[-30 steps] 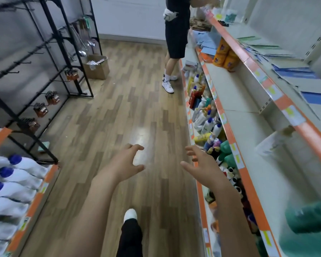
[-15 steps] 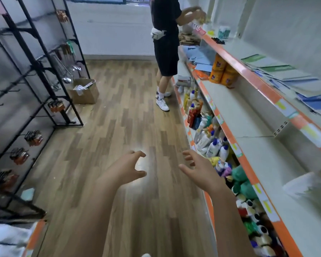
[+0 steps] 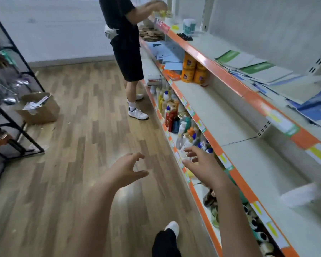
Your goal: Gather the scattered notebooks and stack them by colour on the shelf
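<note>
My left hand (image 3: 127,168) and right hand (image 3: 204,164) reach out in front of me over the wooden floor (image 3: 78,164), both empty, fingers spread and loosely bent. The notebooks (image 3: 263,71), green and blue covers, lie scattered on the top shelf (image 3: 220,71), well ahead of my right hand and above it. Just beyond my right fingertips stand bottles (image 3: 174,115) on the low shelf. A person in black (image 3: 126,52) stands farther ahead.

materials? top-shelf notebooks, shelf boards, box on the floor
Notebooks: likely paper with smooth card covers, flat, thin and overlapping. Shelf board: probably painted sheet metal, matte cream with a perforated slotted back. Box: plain brown cardboard, flaps open.
</note>
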